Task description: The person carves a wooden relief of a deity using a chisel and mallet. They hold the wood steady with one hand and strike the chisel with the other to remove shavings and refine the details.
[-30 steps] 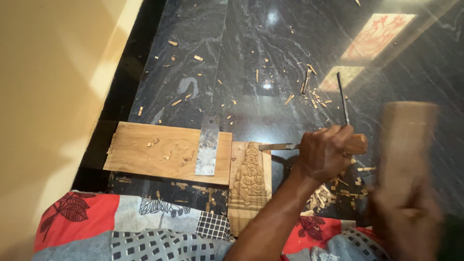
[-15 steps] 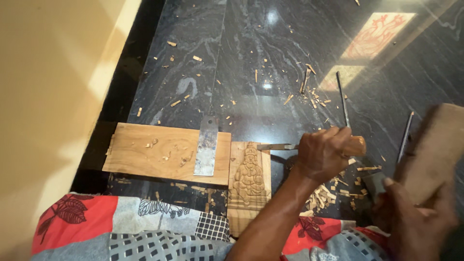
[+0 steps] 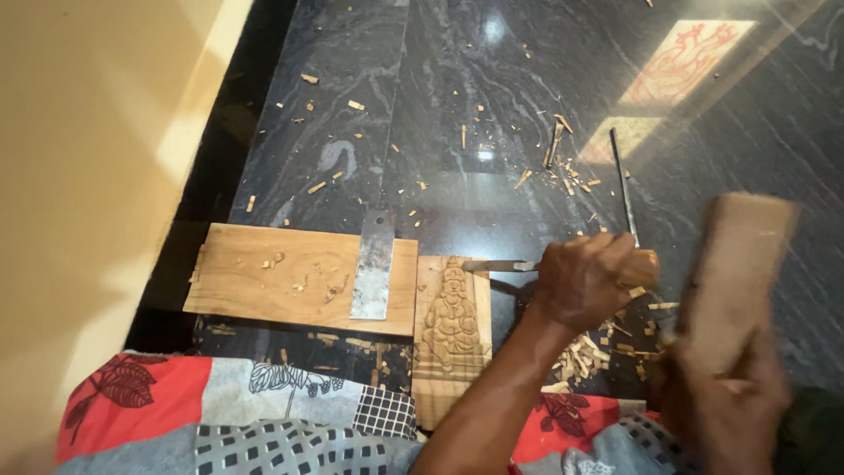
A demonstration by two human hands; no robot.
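Right now your left hand (image 3: 585, 280) grips the chisel (image 3: 501, 265), its blade on the carved wooden panel (image 3: 450, 327), while your blurred right hand (image 3: 725, 400) clutches a raised wooden mallet (image 3: 734, 264).

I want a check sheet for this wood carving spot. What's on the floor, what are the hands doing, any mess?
Surface: dark polished stone floor, sunlit patches.
Job's things: carved wooden panel with a figure; chisel tip at its top edge; wooden mallet, blurred.
Clutter: wood chips scattered; flat board with a metal blade across it; thin metal rod.
Hands: left hand grips the chisel; right hand grips the mallet.
Cables: nothing seen.
Surroundings: cream wall; patterned cloth.
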